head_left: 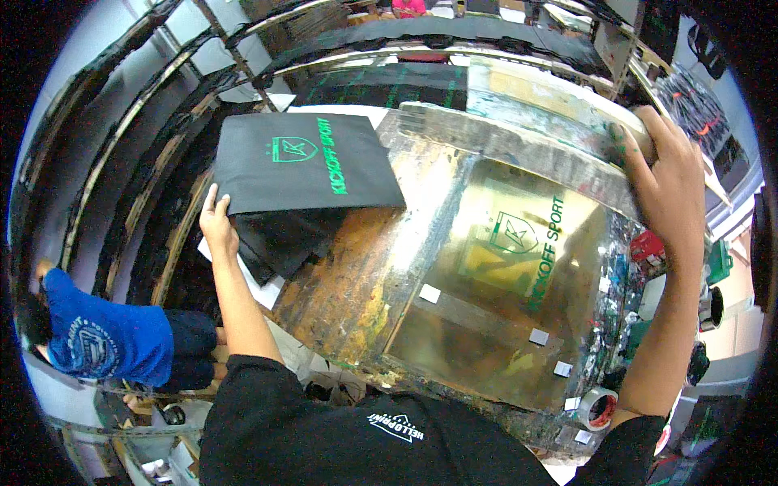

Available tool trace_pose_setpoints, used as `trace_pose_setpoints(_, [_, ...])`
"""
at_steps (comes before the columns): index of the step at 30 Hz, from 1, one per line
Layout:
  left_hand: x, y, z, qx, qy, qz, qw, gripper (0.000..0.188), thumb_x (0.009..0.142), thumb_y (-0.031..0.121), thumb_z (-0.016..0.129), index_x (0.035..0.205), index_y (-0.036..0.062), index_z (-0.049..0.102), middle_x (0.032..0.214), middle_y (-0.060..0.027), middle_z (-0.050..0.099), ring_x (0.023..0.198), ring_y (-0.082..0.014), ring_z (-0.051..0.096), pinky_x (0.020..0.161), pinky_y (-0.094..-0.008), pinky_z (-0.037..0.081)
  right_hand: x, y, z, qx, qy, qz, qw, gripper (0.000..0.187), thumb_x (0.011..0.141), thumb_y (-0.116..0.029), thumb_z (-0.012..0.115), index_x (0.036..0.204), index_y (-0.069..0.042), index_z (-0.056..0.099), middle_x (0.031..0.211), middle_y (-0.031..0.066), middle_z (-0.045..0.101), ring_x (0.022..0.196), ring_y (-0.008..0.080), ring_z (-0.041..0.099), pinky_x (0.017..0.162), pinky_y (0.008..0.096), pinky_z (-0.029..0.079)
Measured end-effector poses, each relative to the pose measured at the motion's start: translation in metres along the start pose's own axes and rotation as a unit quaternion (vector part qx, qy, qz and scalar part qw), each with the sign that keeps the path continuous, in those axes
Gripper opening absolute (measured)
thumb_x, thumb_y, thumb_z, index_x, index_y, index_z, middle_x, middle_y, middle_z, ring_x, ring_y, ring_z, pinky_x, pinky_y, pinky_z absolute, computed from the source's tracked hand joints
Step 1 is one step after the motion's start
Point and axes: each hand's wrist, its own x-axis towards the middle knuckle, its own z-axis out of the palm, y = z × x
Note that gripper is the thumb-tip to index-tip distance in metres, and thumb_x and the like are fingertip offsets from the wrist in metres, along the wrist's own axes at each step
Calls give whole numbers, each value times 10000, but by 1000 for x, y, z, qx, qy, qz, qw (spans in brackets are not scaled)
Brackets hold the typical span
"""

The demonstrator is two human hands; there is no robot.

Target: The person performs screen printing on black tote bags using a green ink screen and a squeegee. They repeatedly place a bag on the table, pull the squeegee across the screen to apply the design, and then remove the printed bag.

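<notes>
My left hand (217, 220) pinches the near left corner of a flat black fabric bag (243, 154) with a green crest and lettering. The bag lies over a pile of other black bags (279, 243) at the left of the work table. My right hand (668, 174) grips the right end of a raised screen-printing frame (519, 154), whose grey, ink-stained bar runs across the table. In front of that bar lies a shiny, amber-tinted clear sheet (438, 340) bearing the same green print. Small white tabs (429, 293) are stuck on it.
A tape roll (598, 407) sits at the table's near right edge, with ink-smeared pots (647, 247) farther up. Dark drying racks (146, 186) curve along the left. A person in a blue shirt (105, 336) stands beside them. Another person in pink (409, 8) is far back.
</notes>
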Motion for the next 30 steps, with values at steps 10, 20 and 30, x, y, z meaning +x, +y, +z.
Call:
trace_pose_setpoints(10, [41,-141,-82,481,141,48,864,684,899,194,797,1500,-25,554,1461,-276,597,1389,-375,543,1181,-412,401,-6,-11,-5,10,0,-5,1000,378,1004,-399,622,1123,-43,669,939,204,660,932,407,628,859,483,440])
trace_pose_setpoints(20, [-92,-63,6,582,-334,235,703,779,958,537,709,1520,25,538,1589,-232,487,1517,-398,389,1265,-512,283,-6,-4,-1,10,5,-17,1000,414,1011,-427,621,1157,-43,674,970,213,678,931,422,649,846,491,468])
trace_pose_setpoints(30, [-113,-101,5,644,-365,197,643,756,1029,534,586,1558,5,479,1644,-225,426,1538,-387,377,1279,-502,264,-4,-5,-3,15,-1,-5,1000,425,1007,-432,622,1145,-34,676,981,214,684,948,422,648,858,477,468])
